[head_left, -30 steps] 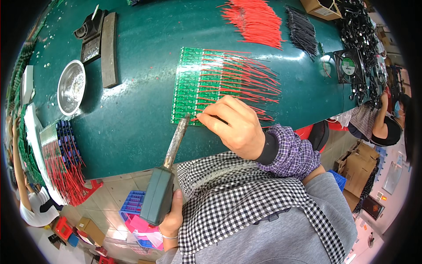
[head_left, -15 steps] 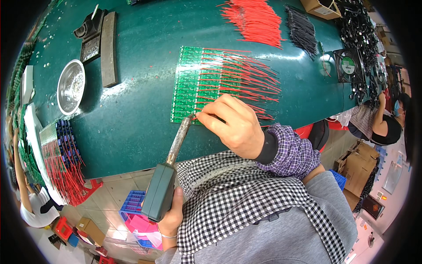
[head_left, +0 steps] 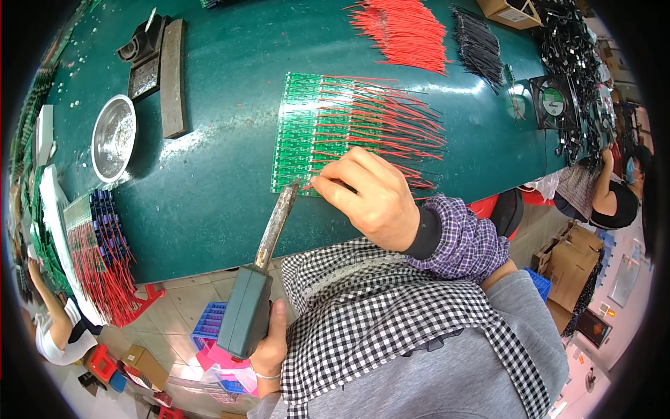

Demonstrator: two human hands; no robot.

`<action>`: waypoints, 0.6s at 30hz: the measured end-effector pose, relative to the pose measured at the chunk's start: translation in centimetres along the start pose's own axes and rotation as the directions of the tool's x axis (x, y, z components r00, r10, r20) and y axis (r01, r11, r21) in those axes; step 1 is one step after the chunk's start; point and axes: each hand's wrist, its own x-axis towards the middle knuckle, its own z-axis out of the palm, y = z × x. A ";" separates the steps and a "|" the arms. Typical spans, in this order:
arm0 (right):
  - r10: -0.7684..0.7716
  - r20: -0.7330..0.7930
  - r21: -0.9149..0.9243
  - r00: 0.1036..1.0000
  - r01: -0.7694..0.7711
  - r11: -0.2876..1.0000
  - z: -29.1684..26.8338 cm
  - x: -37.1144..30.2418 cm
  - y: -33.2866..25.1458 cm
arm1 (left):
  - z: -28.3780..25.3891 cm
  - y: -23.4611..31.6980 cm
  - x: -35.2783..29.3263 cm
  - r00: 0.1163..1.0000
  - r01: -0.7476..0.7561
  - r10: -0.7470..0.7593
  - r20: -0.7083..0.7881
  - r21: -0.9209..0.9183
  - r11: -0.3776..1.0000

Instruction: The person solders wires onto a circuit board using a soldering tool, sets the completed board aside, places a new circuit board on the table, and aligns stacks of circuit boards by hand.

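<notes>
My left hand (head_left: 273, 342) is wrapped round the boxy dark grey-green handle of a soldering iron (head_left: 246, 307), partly hidden behind it. The worn metal shaft points up to the lower edge of a green circuit board panel (head_left: 289, 140), its tip just left of my right fingertips. Red and dark wires (head_left: 401, 126) run rightward from the panel in rows. My right hand (head_left: 370, 199) is closed in a pinch on a red wire at the panel's lower edge; the fingers hide most of that wire.
A metal bowl (head_left: 113, 140) and a dark stand with a long bar (head_left: 173, 80) lie on the left. Red wires (head_left: 405, 35) and black wires (head_left: 478, 45) are piled at the back, near a small fan (head_left: 555, 103). Wired boards (head_left: 105, 244) sit at left; co-workers are on both sides.
The soldering iron has shifted slightly left, its tip drawing away from my right fingertips. My right hand has barely moved. At far left, a co-worker's arm has changed position.
</notes>
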 end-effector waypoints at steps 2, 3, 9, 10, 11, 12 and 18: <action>-0.001 0.000 -0.001 1.000 0.001 1.000 0.0 0.0 0.0 | 0.0 -0.3 -0.2 1.000 0.008 -0.008 -0.002 -0.016 1.000; 0.006 -0.002 0.013 1.000 -0.006 1.000 0.1 -0.1 0.0 | 0.0 -0.5 -0.3 1.000 0.017 -0.017 -0.004 -0.032 0.999; 0.007 0.008 0.007 1.000 -0.007 1.000 -0.1 0.0 -0.1 | -0.3 -0.5 -0.3 1.000 -0.008 0.007 0.031 0.020 1.000; 0.001 0.015 -0.006 1.000 -0.001 1.000 -0.1 0.0 -0.1 | -0.2 -0.4 -0.3 1.000 -0.008 0.007 0.029 0.020 1.000; 0.000 0.014 -0.007 1.000 0.000 1.000 -0.1 0.0 -0.1 | -0.1 -0.3 -0.3 1.000 -0.007 0.007 0.029 0.022 1.000; 0.002 0.012 -0.007 1.000 -0.002 1.000 -0.1 0.0 -0.1 | -0.1 -0.2 -0.3 1.000 -0.007 0.006 0.029 0.025 1.000; -0.011 -0.070 0.045 0.998 0.014 0.999 -0.4 -0.2 -0.5 | 0.0 0.7 -0.4 0.999 0.050 -0.051 0.016 0.037 0.998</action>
